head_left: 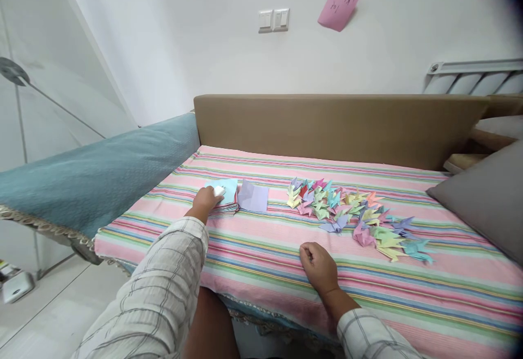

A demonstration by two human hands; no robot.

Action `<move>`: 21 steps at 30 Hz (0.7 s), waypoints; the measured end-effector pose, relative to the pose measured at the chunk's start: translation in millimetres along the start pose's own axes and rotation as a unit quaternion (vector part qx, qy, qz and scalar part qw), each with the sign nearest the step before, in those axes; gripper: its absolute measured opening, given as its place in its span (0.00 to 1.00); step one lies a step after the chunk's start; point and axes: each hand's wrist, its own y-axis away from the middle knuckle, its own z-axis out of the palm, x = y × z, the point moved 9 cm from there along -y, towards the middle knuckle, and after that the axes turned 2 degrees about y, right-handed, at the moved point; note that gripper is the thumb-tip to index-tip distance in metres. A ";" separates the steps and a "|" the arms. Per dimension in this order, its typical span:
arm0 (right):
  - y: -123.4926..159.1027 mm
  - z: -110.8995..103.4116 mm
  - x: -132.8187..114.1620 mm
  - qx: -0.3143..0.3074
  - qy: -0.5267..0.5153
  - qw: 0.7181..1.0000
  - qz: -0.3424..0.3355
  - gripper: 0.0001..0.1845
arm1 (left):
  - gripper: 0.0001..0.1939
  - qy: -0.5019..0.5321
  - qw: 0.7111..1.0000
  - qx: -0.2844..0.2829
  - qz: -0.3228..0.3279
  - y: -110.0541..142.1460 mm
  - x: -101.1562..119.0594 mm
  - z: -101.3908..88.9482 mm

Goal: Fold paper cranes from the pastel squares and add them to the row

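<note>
My left hand (204, 202) is closed on a small white object (219, 190) at the top of a stack of square coloured papers (229, 189), whose uppermost sheet is light blue. Its exact kind I cannot make out. Just right of the stack lies a creased lilac paper sheet (256, 198). My right hand (320, 267) rests in a loose fist on the striped cloth (261, 244), with nothing visible in it. Beyond it spreads a group of several folded paper cranes (345, 206) in many colours.
A brown backrest (335, 130) closes off the far side. To the left is an armrest under a blue cover (114, 168); on the right leans a grey cushion (486, 195). A pink note (340, 6) and light switches (273, 20) are on the wall.
</note>
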 end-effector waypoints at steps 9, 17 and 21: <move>-0.7 -1.6 -1.8 0.012 -0.005 1.000 -0.009 0.15 | 0.18 -0.010 0.965 0.196 0.176 38.5 59.6 -31.9; -1.3 -3.5 -2.7 0.016 -0.001 1.000 -0.005 0.14 | 0.14 -0.093 0.902 -0.035 0.419 98.0 134.6 83.9; -2.0 -3.6 -3.9 0.017 -0.003 1.000 -0.010 0.14 | 0.19 -0.094 0.924 -0.041 0.369 89.4 129.5 101.3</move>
